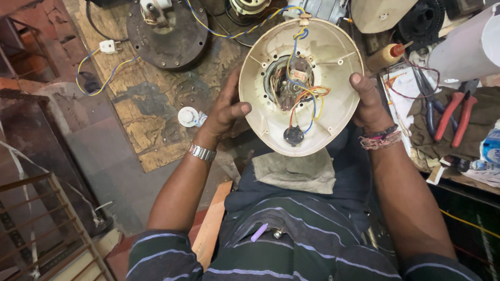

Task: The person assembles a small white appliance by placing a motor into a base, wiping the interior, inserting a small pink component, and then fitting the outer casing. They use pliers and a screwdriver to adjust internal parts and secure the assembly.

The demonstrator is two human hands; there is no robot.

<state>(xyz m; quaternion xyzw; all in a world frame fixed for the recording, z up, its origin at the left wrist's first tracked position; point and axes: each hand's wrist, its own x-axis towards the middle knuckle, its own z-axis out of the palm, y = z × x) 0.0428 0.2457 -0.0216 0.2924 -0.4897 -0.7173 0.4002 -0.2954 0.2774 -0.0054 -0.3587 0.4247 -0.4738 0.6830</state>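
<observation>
I hold a cream oval plastic housing over my lap, its open inside facing up. Blue, yellow, orange and red wires run through its middle opening, and a small black round part sits near its lower rim. My left hand grips the housing's left edge, thumb on the rim. My right hand grips the right edge; thread bands circle that wrist. A metal watch is on my left wrist. A blue and yellow cable leads from the housing's top toward the bench.
A worn wooden board carries a dark round metal plate, a white plug and a small white cap. Red-handled pliers, a glue bottle and a white curved cover lie at the right. A grey cloth lies on my lap.
</observation>
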